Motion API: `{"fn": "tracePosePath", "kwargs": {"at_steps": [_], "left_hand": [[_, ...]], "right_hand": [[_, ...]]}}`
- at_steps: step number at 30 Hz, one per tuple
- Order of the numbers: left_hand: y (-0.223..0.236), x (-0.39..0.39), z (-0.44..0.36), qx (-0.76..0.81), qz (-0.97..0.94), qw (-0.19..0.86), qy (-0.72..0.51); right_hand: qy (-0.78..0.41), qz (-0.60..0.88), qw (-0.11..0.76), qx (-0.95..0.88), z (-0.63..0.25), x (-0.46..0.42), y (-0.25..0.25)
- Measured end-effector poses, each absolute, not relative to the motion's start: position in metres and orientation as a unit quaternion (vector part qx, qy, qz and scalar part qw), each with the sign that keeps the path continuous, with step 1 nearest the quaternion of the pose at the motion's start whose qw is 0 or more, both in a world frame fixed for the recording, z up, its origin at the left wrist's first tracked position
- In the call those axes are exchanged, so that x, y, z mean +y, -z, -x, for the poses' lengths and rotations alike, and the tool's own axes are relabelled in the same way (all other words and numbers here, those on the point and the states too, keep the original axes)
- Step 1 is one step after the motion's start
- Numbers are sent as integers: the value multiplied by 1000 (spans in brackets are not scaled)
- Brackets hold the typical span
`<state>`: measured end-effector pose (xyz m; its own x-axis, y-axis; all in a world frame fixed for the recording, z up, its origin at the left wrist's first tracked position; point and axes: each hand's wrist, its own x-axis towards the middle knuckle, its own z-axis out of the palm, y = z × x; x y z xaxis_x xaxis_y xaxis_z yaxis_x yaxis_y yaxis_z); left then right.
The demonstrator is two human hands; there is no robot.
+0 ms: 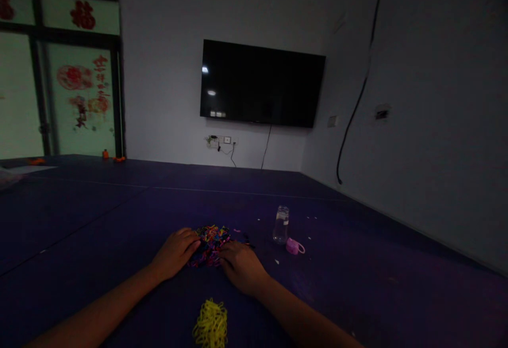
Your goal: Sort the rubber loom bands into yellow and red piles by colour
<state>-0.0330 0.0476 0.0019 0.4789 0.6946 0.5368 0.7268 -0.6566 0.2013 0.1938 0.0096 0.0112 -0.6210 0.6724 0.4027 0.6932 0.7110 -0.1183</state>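
Note:
A heap of mixed-colour rubber bands [210, 242] lies on the dark purple table [119, 215]. My left hand [174, 252] rests at the heap's left side, fingers curled against the bands. My right hand [240, 266] lies at the heap's right side, palm down, fingertips in the bands. What the fingers pinch is too dark to make out. Nearer to me, between my forearms, sits a separate pile of yellow rubber bands [211, 326].
A small clear bottle [281, 224] stands right of the heap, its pink cap [293, 246] lying beside it. A black TV [260, 84] hangs on the far wall. A window with red decorations [79, 99] is at the left.

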Motion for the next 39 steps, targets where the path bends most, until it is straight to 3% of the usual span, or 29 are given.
{"fn": "tracePosePath", "kwargs": {"at_steps": [18, 39], "left_hand": [[17, 65, 41, -469, 854, 11, 224], [5, 68, 39, -490, 857, -11, 161]], "right_hand": [[32, 381, 211, -900, -194, 10, -10], [39, 374, 211, -902, -194, 13, -8]]}}
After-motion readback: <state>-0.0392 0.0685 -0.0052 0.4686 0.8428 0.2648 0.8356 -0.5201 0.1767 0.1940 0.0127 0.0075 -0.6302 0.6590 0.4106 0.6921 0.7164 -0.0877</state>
